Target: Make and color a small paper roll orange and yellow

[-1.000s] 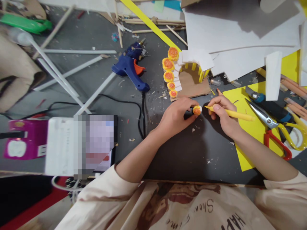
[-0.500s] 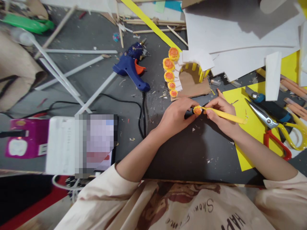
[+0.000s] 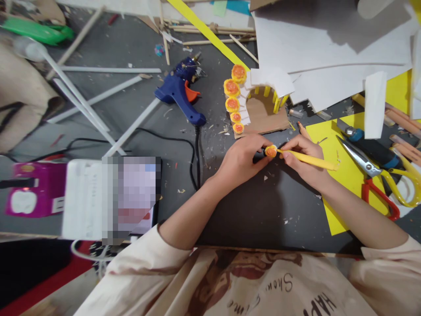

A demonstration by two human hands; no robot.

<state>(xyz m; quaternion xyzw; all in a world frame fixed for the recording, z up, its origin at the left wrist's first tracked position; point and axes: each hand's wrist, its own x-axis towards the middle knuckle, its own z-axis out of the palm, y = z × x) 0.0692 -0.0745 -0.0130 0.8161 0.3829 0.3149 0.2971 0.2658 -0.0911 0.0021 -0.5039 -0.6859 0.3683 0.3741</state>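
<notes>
Between the thumb and fingers of my left hand point(image 3: 245, 159) is a small orange-and-yellow rosette point(image 3: 271, 151) with some white at its upper edge. My right hand point(image 3: 304, 158) is closed around a slim yellow pen-shaped tool point(image 3: 311, 159), its narrow tip pointing at the rosette's right side. Whether the tip touches it I cannot tell. Just beyond my hands stands a small cardboard model point(image 3: 263, 115) with white card pieces and yellow posts around a curved opening. Along its left side runs a row of several similar rosettes point(image 3: 232, 104).
A blue glue gun point(image 3: 179, 90) with a glue stick in it lies to the left, its black cable trailing toward me. Scissors point(image 3: 368, 166) and a dark-handled cutter point(image 3: 368, 142) rest on yellow sheet point(image 3: 332, 202) at right. A phone point(image 3: 140, 197) lies at the near left.
The tip of the yellow tool has shifted very slightly away from the rosette. Both hands stay in nearly the same place.
</notes>
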